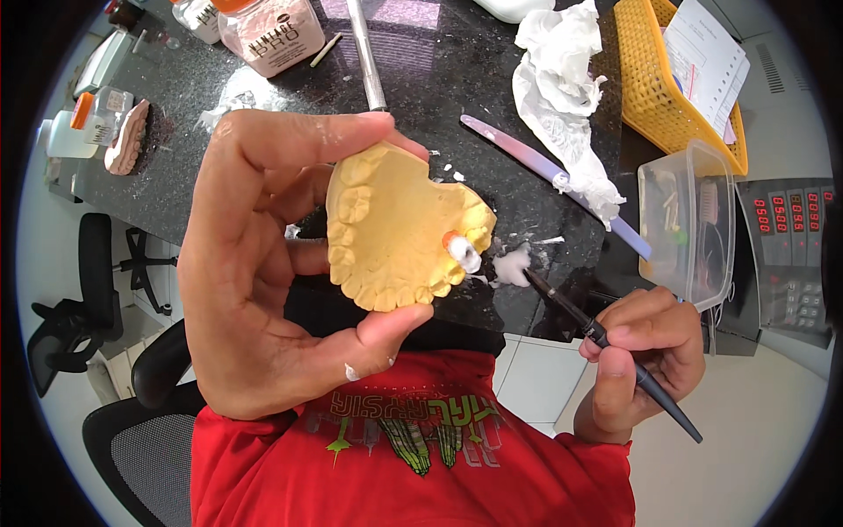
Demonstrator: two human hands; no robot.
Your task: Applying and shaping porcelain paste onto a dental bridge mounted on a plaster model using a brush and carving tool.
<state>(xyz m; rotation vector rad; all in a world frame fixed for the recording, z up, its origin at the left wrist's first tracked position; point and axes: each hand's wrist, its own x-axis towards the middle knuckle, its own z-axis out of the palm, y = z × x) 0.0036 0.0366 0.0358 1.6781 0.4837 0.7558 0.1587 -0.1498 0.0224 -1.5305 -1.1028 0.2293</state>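
While white paste already caps one tooth, the rest of the yellow dental cast [399, 228] stays bare.
At nine o'clock the left hand [263, 263] pinches the cast between thumb and fingers; at four o'clock the right hand [645, 351] is closed round a thin black brush [606, 342], its tip in a white paste blob [511, 265] on the black counter [219, 97], beside the coated tooth [464, 253].

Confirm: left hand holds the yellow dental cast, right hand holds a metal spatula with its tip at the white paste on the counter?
Not quite. The right hand holds a thin dark brush, not a metal spatula. The rest holds in the head view: left hand, yellow dental cast, white paste.
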